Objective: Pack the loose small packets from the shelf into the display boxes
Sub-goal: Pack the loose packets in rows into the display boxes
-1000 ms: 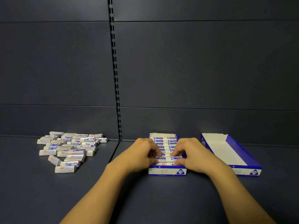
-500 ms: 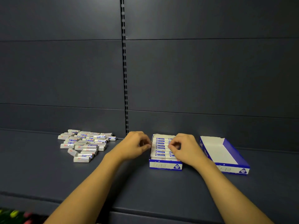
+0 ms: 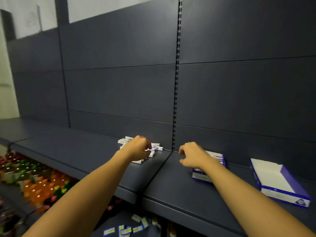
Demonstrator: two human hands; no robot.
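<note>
Left hand (image 3: 137,148) curled on loose packets (image 3: 154,148), right hand (image 3: 193,156) loosely curled, empty

Bare shelf (image 3: 171,178) lies between packet pile (image 3: 154,148) and display boxes (image 3: 209,165).

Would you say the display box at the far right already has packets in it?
No, the far-right display box shows only its bare white inside, with no packets in it.

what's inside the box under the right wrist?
Mostly covered. The right hand and forearm lie across the near display box; only a strip of blue-printed packets shows at its far end. How full it is cannot be seen. The far-right display box shows bare white inside.
</note>
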